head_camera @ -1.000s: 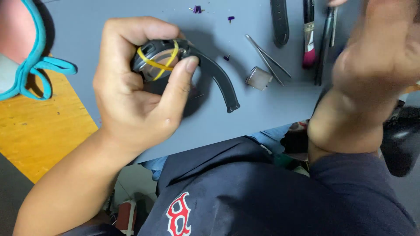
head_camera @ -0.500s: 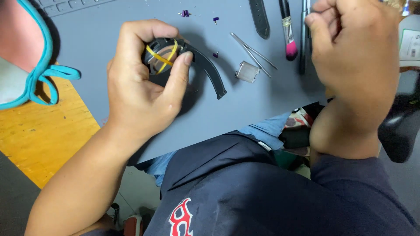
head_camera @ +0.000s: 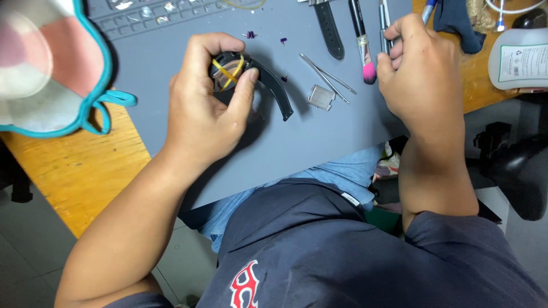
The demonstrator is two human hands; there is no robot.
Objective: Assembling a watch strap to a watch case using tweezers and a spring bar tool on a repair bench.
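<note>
Black round wristwatch case (head_camera: 229, 71) with yellow rubber bands crossed over its face and one curved black strap stays pinched in the left hand (head_camera: 205, 111) above the grey work mat (head_camera: 319, 142). Since a second ago the right hand (head_camera: 416, 74) has dropped to the mat's tools, fingers closed around a thin metal tool (head_camera: 383, 23).

I see a wooden desk (head_camera: 80, 171) with an orange-brown top, its near left corner jutting over a pale grey tiled floor (head_camera: 23, 251). A grey work mat (head_camera: 319, 142) covers most of the desk's middle, with a moulded parts tray along its far edge. At the right, below the desk edge, I make out the dark base of a swivel chair (head_camera: 514, 165). The light is even, with soft shadows.
</note>
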